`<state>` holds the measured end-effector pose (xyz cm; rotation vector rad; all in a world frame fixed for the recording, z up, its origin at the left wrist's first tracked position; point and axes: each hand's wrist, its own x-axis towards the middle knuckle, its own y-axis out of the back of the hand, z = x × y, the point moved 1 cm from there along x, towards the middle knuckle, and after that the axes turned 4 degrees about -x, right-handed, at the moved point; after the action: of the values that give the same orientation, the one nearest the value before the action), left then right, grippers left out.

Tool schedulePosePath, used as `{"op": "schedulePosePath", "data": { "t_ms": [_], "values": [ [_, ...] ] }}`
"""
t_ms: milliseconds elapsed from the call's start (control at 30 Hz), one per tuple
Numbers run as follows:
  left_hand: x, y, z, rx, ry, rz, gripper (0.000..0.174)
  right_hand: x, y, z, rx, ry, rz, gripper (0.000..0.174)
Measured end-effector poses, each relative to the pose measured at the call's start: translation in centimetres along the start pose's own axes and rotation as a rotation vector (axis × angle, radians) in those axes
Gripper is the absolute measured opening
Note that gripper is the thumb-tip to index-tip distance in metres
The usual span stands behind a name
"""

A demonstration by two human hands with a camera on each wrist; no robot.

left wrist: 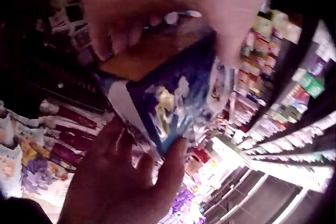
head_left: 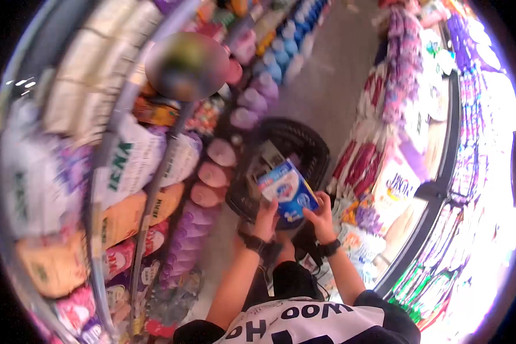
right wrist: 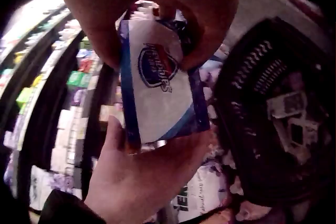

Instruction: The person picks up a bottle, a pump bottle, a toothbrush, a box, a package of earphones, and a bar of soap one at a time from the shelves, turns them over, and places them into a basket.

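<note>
Both hands hold a blue-and-white box (head_left: 292, 195) with printed lettering, one hand at each side. In the head view the left hand (head_left: 265, 221) grips its near left side. My right hand (head_left: 322, 221) has thumb and fingers around the right side. The left wrist view shows a dark blue printed face of the box (left wrist: 173, 98) and a brownish face beside it. A white face of the box (right wrist: 160, 82) with a round logo fills the middle of the right wrist view. Beyond the box sits a black shopping basket (head_left: 304, 131), partly hidden by it.
Pale packets (right wrist: 291, 121) lie inside the basket. Shelves with bagged goods (head_left: 133, 163) line the left, with pink and purple bottles (head_left: 203, 195) along their near edge. Hanging packs (head_left: 364, 163) and a dark shelf frame (head_left: 441, 195) stand at right. Grey floor (head_left: 341, 63) runs between them.
</note>
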<state>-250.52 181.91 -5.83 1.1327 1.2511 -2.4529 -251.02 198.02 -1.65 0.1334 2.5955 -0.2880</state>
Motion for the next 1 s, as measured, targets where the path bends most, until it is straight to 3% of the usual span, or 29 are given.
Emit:
{"op": "schedulePosePath", "data": {
  "t_ms": [67,133,200,267,333,400,467,533,600,667,733,800,1000],
  "values": [
    [-4.5,-4.3,2.4,-0.034,-0.216,-0.065,0.05,-2.8,-0.9,-4.8,0.029,0.149,-0.106,0.061],
    [-8.8,-6.4,4.4,-0.083,-0.318,-0.168,0.057,-6.0,-1.9,-9.1,0.035,0.244,-0.217,0.069],
    [-12.6,-6.6,4.8,0.132,-0.398,-0.224,0.065,-8.8,-2.0,-11.4,-0.025,0.238,-0.317,0.081],
    [-16.4,-7.2,4.9,0.181,-0.493,-0.192,0.071,-10.2,-1.6,-11.1,-0.115,0.303,-0.46,0.086],
    [-22.4,-9.6,5.6,0.373,-0.737,-0.199,0.071,-11.9,-1.6,-10.9,-0.138,0.292,-0.645,0.09],
    [-25.5,-9.3,5.0,0.284,-0.848,-0.12,0.067,-12.8,-1.6,-9.4,-0.069,0.255,-0.744,0.084],
    [-28.7,-8.2,4.7,0.928,-0.896,0.091,0.073,-13.7,-1.6,-8.5,-0.196,0.145,-0.861,0.079],
    [-31.4,-7.9,4.3,1.08,-0.944,0.18,0.077,-15.3,-3.3,-9.5,-0.272,-0.015,-0.962,0.068],
    [-33.1,-6.3,3.8,1.01,-0.906,0.248,0.077,-17.4,-5.6,-10.6,-0.247,0.143,-1.038,0.067],
    [-35.8,-6.1,4.2,0.95,-0.919,0.277,0.076,-18.7,-7.5,-10.3,-0.243,0.111,-1.097,0.066],
    [-37.4,-4.8,3.3,0.669,-0.909,0.343,0.071,-20.0,-9.1,-9.7,-0.258,0.063,-1.126,0.066],
    [-37.0,-1.2,2.2,0.488,-0.99,0.275,0.053,-21.8,-11.0,-9.3,-0.303,0.07,-1.184,0.065],
    [-43.6,3.5,0.9,0.137,-0.948,0.307,0.048,-29.1,-15.7,-6.9,-0.331,0.036,-1.246,0.061]
  ]
}}
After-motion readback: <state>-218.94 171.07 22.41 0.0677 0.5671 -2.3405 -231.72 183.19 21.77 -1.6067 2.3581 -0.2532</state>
